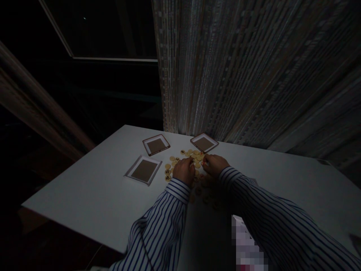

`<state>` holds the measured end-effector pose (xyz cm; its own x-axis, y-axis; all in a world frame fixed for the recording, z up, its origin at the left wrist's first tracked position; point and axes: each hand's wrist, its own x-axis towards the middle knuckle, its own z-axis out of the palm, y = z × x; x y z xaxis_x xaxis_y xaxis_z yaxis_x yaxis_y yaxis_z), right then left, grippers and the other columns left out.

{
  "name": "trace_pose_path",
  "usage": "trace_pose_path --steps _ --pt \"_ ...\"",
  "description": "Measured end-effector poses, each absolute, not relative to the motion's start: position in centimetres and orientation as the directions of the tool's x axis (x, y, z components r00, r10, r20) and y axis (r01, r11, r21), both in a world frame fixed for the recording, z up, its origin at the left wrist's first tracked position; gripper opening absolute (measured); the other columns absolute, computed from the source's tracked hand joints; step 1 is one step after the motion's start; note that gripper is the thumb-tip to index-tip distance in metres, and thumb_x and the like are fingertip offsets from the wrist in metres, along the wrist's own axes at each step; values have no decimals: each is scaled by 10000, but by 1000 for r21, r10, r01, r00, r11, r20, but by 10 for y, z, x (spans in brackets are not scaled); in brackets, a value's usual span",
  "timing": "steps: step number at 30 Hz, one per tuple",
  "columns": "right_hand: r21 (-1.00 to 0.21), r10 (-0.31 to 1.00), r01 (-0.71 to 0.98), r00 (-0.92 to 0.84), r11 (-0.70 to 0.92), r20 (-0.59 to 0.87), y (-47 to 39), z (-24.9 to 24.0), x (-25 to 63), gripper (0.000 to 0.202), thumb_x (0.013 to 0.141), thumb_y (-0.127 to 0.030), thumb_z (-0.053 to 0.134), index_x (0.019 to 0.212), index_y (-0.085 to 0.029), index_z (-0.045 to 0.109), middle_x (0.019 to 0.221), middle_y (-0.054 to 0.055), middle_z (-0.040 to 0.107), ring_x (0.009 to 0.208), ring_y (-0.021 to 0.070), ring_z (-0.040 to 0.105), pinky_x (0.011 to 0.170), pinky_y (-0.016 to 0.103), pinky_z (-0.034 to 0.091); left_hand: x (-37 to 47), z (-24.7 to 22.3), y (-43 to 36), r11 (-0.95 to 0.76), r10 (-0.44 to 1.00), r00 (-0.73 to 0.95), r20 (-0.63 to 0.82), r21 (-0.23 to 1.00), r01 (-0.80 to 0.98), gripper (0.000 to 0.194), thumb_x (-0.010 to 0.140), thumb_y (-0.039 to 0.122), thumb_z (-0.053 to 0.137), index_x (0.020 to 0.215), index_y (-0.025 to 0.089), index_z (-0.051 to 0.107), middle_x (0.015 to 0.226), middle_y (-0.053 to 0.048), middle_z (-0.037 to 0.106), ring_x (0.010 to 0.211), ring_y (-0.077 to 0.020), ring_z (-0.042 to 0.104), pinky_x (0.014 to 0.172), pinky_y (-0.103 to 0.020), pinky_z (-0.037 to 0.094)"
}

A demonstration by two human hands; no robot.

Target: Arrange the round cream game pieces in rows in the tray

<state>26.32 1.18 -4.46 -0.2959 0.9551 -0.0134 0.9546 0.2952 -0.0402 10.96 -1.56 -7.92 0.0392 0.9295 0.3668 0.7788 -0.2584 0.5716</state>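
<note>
Many round, pale wooden xiangqi pieces (197,157) lie in a loose spread on the white table, some showing dark or red characters, others plain. Over the middle of them is my left hand (184,170), its fingers closed and bent toward the pieces; what they pinch, if anything, is hidden. My right hand (216,165) comes in from the other side with thumb and fingers pinched, a piece with a reddish mark at their tips. A small gap separates the two hands. In the shadow between my forearms, more pieces (206,198) are faintly visible.
Three shallow rectangular trays with brown centres stand around the pieces: a grey-edged tray (152,162) at left, a brown-edged tray (145,142) behind it, and another brown-edged tray (216,142) at the back. A striped curtain (191,75) hangs along the far edge of the white table (93,192).
</note>
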Motion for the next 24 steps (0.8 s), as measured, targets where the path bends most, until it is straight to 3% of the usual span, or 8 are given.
trace_pose_path --steps 7,16,20,24 --pt "9 922 927 -374 375 95 -2 -30 268 238 812 -295 447 957 -164 583 980 106 649 928 235 565 741 319 353 111 -66 -20 -201 955 8 298 625 754 293 751 113 540 1030 136 625 992 -106 671 939 -218 609 862 -358 472" --pt "52 763 861 -475 506 439 -23 -14 287 145 783 -267 523 862 -157 573 827 74 650 804 208 569 678 310 324 113 -56 -28 -217 960 2 281 740 637 232 777 158 526 968 135 656 942 -96 688 868 -187 622 817 -317 475" --pt "62 674 813 -519 579 526 -33 -5 297 126 773 -260 543 844 -158 568 797 59 646 763 199 561 657 305 315 121 -46 -35 -266 961 62 269 840 473 216 777 204 538 934 145 672 891 -75 700 812 -176 630 787 -300 481" --pt "78 596 766 -556 639 579 -44 4 306 120 772 -265 558 821 -156 565 782 54 648 747 197 558 655 304 319 137 -34 -42 -274 959 134 250 941 200 197 762 230 568 883 134 690 863 -68 706 808 -175 623 774 -290 475"
